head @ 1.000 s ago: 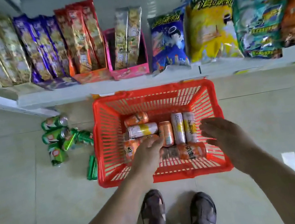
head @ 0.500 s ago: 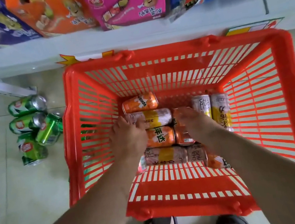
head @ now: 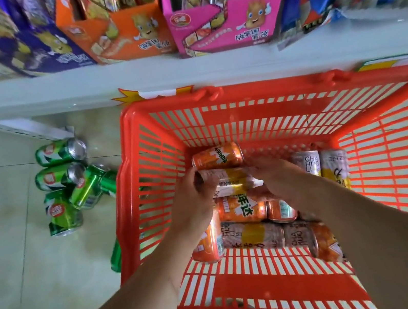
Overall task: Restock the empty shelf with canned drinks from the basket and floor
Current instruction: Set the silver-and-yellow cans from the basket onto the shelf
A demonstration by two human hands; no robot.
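Note:
A red plastic basket (head: 266, 111) sits on the floor below me with several orange and pale yellow cans lying in it. Both my hands are down inside. My left hand (head: 193, 207) wraps the left end of a pale yellow can (head: 229, 182) that lies across the pile. My right hand (head: 277, 177) covers the same can's right end with curled fingers. An orange can (head: 218, 156) lies just beyond it, and another orange can (head: 241, 208) just nearer. Several green cans (head: 67, 182) lie on the floor left of the basket.
A white shelf edge (head: 183, 71) runs across the top, carrying purple, orange and pink snack boxes (head: 227, 29) and blue snack bags. A white shelf foot (head: 17, 126) slants in from the left. Pale floor tiles (head: 14, 267) spread to the left of the basket.
The view has closed in on the basket. Both hands have moved further into it and come together on the pale yellow can.

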